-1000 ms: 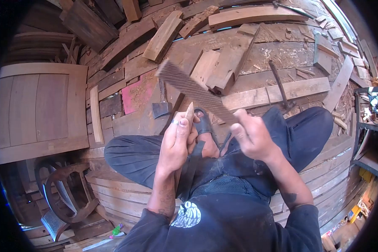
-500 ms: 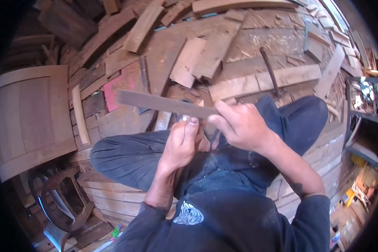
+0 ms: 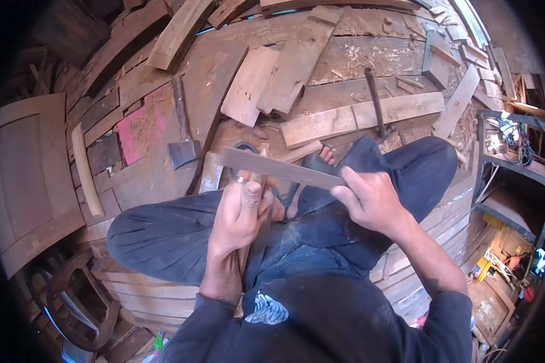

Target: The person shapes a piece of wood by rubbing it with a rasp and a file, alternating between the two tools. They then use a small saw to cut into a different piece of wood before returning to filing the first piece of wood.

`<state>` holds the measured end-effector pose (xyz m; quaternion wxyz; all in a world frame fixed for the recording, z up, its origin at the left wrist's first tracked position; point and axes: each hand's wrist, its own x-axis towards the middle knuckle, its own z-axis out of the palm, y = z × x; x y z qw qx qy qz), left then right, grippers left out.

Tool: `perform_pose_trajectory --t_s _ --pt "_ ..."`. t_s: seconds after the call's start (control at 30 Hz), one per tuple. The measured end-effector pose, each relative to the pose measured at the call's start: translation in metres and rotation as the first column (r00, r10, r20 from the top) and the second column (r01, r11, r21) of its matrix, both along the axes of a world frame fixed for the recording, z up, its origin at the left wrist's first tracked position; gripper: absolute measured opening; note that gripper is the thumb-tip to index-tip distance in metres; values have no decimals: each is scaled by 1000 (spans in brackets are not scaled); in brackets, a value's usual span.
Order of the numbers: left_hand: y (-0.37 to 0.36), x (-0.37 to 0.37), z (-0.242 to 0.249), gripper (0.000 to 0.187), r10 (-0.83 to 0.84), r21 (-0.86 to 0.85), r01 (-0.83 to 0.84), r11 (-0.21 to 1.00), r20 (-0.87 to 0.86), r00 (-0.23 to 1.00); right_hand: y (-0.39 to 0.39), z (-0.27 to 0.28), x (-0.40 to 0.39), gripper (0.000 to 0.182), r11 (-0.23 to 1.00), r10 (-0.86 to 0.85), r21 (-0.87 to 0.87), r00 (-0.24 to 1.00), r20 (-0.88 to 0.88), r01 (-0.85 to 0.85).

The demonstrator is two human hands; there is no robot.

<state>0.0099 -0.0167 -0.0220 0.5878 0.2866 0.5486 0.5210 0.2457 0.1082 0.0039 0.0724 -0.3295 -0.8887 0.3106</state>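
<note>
Head view, single entry.

Surface and room: plank floor strewn with sawdust, offcuts and loose boards; a pink-painted patch at left. A panelled wooden door lies flat at the far left. Cluttered shelving stands at the right edge.

Edges and open room: a hatchet lies on the floor just left of the hands, head toward the person. A hammer rests across a long board beyond the right knee. Crossed legs in dark trousers fill the space below the hands; the bare floor nearest them lies between the hatchet and the left knee.

Work items: left hand, ring on one finger, is closed around a slim wooden piece held upright, only a short length showing above the fist. Right hand is clenched on the near end of a flat rasp. The rasp runs leftward across the top of the wooden piece, touching it just above the left fingers.
</note>
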Motion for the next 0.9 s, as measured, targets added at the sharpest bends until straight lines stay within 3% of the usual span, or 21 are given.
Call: perform_pose_trajectory --t_s 0.1,0.13,0.23,0.3,0.37,0.4,0.5,0.6,0.7,0.73,0.8,0.83,0.9 --pt "1 14 -9 71 -149 -45 148 988 -23 989 -5 -10 0 29 999 -28 -23 1000 4 28" --pt "1 18 -12 68 -193 10 194 981 -85 978 -3 -2 -18 29 1000 -5 -16 998 -62 4" --pt "5 14 -4 57 -250 114 292 950 -284 926 -2 13 -28 29 1000 17 -26 999 -32 -18" --pt "-4 5 8 52 -95 -89 91 992 -39 995 -2 8 5 31 1000 -12 -12 1000 10 12" --pt "-1 11 1 50 11 -77 -10 997 8 1000 -9 -2 33 31 997 -56 -51 995 86 61" --pt "0 14 -1 51 -50 -8 50 999 -108 993 -10 -2 28 32 995 -71 -66 991 112 79" --pt "2 29 -12 52 -191 151 288 946 -458 868 -11 10 -19 30 997 -35 -65 999 -36 32" --pt "-1 15 7 49 -177 -28 175 984 -209 962 -15 12 5 32 999 -38 -38 999 11 39" --pt "-5 18 1 48 -110 -12 111 994 -248 962 -11 4 22 33 992 -108 -65 994 30 110" --pt "-5 31 -4 48 -163 59 197 979 -365 917 -17 4 22 33 983 -148 -102 989 31 150" --pt "-6 37 -10 46 -278 115 358 927 -432 858 -15 18 1 32 994 -91 -56 995 -33 89" --pt "-12 29 -8 46 -273 84 327 941 -380 884 -13 25 -12 31 999 -44 -30 996 -72 42" --pt "-14 8 -1 45 -204 58 231 971 -297 933 -12 21 11 31 997 -60 -42 998 8 61"
